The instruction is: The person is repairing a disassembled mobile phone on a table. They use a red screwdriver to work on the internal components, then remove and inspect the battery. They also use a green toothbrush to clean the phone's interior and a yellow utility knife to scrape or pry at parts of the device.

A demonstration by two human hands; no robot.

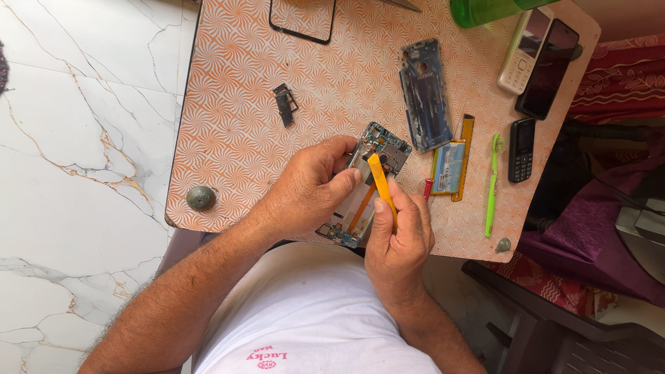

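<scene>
Opened smartphone (366, 183) under pry tool (382, 188)
Left hand (308, 190) gripped the phone's edge; right hand (398, 235) pinched the yellow tool against its board.

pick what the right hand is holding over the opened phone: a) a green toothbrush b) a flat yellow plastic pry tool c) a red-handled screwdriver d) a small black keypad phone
b: the right hand pinches a flat yellow plastic pry tool with its tip on the opened phone with exposed circuit board, which the left hand steadies; the green toothbrush and the small black keypad phone lie untouched on the orange patterned table.
</scene>
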